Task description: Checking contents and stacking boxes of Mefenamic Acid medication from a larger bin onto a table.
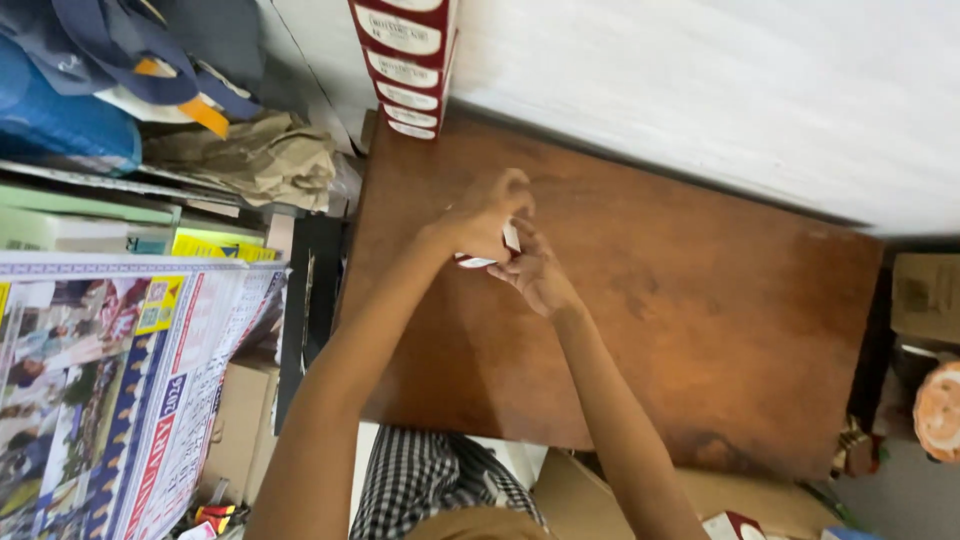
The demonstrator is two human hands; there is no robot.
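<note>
- Surface: a dark brown wooden table (700, 330), worn and patchy in finish, set against a white wall (720, 90).
- At the table's far edge a stack of red-and-white cartons (405, 60) stands against the wall; its top is cut off by the frame.
- Beside the table: crumpled brown paper (255, 155), a blue bag (60, 115), stacked books (110, 225) and a large printed poster (120, 390).
- A cardboard box (925, 295) sits beyond the table's opposite end, only partly in frame.
- Small carton (495, 250): red and white, held above the middle of the table, between both hands, not resting on the wood.
- Left hand (485, 215): fingers curled over the carton from the far side, gripping it.
- Right hand (535, 275): fingers bent, pinching the carton's near edge.
- The hands cover most of the carton; only a white flap and a red strip show, so its full shape cannot be made out.
- Checked cloth (425, 480) shows at the table's near edge.
</note>
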